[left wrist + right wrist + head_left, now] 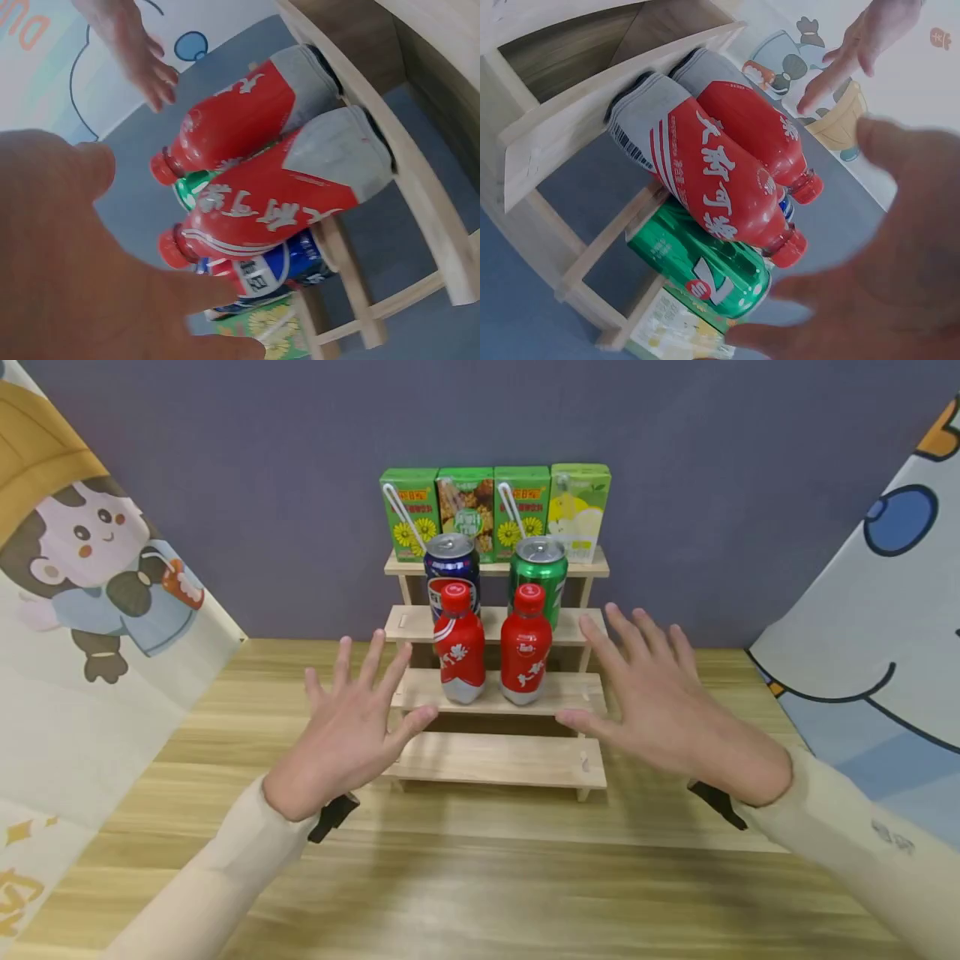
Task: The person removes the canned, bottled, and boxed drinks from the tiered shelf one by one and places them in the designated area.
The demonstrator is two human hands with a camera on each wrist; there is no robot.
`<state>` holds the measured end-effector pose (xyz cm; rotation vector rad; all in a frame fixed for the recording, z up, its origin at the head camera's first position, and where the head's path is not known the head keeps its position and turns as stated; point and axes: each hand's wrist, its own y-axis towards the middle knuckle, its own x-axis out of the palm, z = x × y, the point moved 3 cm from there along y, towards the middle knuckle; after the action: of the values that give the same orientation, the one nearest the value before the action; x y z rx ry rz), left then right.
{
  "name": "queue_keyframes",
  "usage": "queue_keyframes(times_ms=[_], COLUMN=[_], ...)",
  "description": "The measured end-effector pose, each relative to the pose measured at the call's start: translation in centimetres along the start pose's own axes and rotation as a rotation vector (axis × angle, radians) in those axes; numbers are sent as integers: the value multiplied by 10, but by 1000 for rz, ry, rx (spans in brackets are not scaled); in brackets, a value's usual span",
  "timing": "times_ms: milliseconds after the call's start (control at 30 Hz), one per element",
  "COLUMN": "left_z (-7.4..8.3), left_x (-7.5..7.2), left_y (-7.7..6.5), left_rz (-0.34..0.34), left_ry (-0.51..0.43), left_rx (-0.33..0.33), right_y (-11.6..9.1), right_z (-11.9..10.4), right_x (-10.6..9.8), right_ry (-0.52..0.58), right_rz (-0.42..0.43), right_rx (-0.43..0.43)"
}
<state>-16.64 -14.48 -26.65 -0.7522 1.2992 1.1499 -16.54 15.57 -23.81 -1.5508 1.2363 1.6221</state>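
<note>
Two red cola bottles, the left one [461,652] and the right one [527,652], stand upright side by side on a lower tier of a wooden step rack [495,760]. My left hand [352,718] hovers at the rack's left side, fingers spread, holding nothing. Across from it, my right hand [652,693] is spread at the rack's right side, also holding nothing. In the left wrist view the left bottle [270,191] lies beyond my fingers [202,289]. The right wrist view shows the right bottle [705,165] and a green 7-Up can [697,259] near my fingertips.
Behind the bottles, a blue can [452,564] and the green can [551,572] stand one tier up. Several drink cartons [467,502] line the top tier. A grey wall [712,485] rises behind the rack, with cartoon-printed panels [112,693] at both sides.
</note>
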Motion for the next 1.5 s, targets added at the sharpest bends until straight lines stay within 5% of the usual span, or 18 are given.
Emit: queue_keyframes(times_ms=[300, 600, 1133, 1500], left_z=[-38, -63, -67, -70], left_x=[14, 56, 69, 73], left_y=[25, 40, 42, 43], left_rz=[210, 215, 165, 133], left_ry=[-275, -497, -493, -488], left_rx=[19, -10, -42, -51], right_y=[33, 64, 76, 89], right_z=[-5, -18, -23, -3], right_x=[-19, -18, -21, -55], right_ry=[242, 347, 324, 337], right_rz=[348, 335, 339, 464], right_rx=[-126, -137, -116, -140])
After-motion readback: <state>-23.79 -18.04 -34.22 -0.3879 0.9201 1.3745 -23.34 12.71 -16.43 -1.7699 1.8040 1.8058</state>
